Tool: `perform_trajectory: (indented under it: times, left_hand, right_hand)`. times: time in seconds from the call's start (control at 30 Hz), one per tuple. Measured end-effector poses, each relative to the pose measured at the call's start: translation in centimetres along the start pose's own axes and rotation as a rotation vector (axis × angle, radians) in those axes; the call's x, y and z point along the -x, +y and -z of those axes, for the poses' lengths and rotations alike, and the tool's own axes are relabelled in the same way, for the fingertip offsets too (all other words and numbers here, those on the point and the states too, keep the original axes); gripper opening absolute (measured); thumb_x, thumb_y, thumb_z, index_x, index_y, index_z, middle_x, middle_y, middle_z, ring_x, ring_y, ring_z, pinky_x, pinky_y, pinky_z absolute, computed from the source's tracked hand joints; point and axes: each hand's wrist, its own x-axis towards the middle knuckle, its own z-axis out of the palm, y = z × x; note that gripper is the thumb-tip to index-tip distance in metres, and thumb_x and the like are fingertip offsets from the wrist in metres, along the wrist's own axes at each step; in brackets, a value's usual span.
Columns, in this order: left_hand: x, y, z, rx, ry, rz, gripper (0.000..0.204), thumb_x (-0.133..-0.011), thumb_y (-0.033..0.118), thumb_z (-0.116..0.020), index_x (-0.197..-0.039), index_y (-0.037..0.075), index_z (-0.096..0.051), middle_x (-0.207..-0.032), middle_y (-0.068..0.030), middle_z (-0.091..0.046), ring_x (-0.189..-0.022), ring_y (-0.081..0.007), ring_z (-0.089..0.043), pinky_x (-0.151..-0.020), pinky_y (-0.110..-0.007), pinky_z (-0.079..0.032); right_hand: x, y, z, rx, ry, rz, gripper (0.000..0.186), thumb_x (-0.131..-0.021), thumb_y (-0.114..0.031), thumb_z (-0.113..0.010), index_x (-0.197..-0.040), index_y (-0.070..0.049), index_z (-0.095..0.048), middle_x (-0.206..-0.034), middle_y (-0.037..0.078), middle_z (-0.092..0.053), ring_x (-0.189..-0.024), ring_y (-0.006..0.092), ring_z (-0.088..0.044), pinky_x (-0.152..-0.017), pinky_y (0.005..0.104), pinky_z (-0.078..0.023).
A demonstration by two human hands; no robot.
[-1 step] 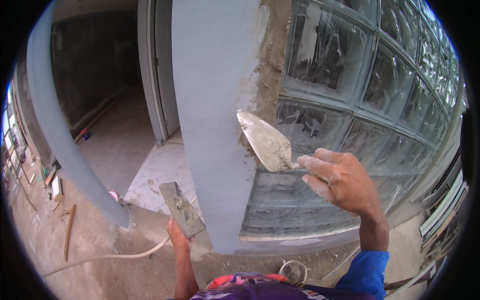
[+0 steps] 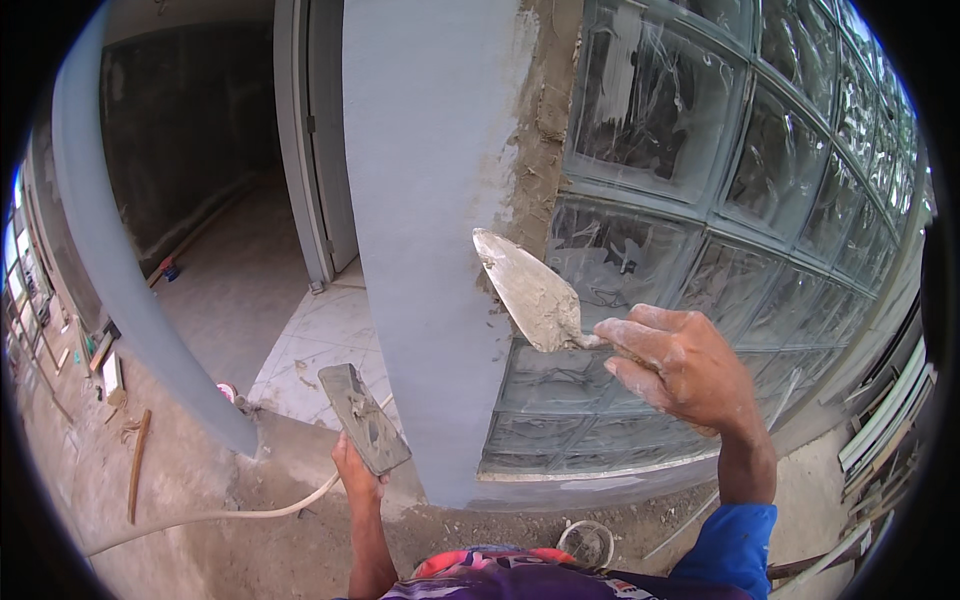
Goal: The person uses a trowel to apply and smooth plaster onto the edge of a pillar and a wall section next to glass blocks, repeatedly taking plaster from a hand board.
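My right hand (image 2: pixel 685 370) is closed around the handle of a pointed trowel (image 2: pixel 535 295), whose blade is smeared with grey mortar. The blade lies over the wall's edge, in front of the rough mortar strip (image 2: pixel 540 150) between the pale painted wall (image 2: pixel 425 250) and the glass blocks (image 2: pixel 650 110); whether it touches is hard to see. Lower and to the left, my left hand (image 2: pixel 360 472) grips a small rectangular mortar board (image 2: pixel 363 420) from below. A little wet mortar sits on the board's grey face.
A doorway with a white door frame (image 2: pixel 303 150) opens at the left, past a rounded pale column (image 2: pixel 150 270). A cream hose (image 2: pixel 220 513) runs along the ground. Near my body stands a bucket (image 2: pixel 587 543). Long strips (image 2: pixel 885 410) are stacked at the right.
The trowel and my right hand have dropped very slightly. My left hand and the mortar board have stayed in place.
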Motion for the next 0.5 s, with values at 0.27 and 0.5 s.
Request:
perform_trajectory:
  times: [0.27, 0.5]
  left_hand:
    - [0.0, -0.2, -0.6, 0.025, 0.031, 0.03, 0.022, -0.093, 0.02, -0.042, -0.098, 0.003, -0.055, -0.067, -0.0054, -0.058, -0.04, -0.01, -0.048, -0.026, -0.023, -0.028]
    - [0.1, -0.2, -0.5, -0.003, 0.025, 0.004, 0.022, -0.093, 0.022, -0.043, -0.096, 0.004, -0.055, -0.065, -0.005, -0.056, -0.04, -0.0103, -0.046, -0.027, -0.024, -0.028]
  right_hand:
    - [1.9, -0.1, -2.0, 0.148, 0.328, -0.103, 0.036, -0.075, -0.007, -0.068, -0.11, -0.004, -0.06, -0.077, 0.009, -0.058, -0.064, 0.0256, -0.057, -0.055, 0.0354, -0.047]
    - [1.7, 1.0, -3.3, 0.409, 0.407, -0.082, 0.04, -0.071, -0.002, -0.07, -0.11, -0.005, -0.062, -0.074, 0.006, -0.055, -0.063, 0.0217, -0.057, -0.054, 0.0335, -0.046]
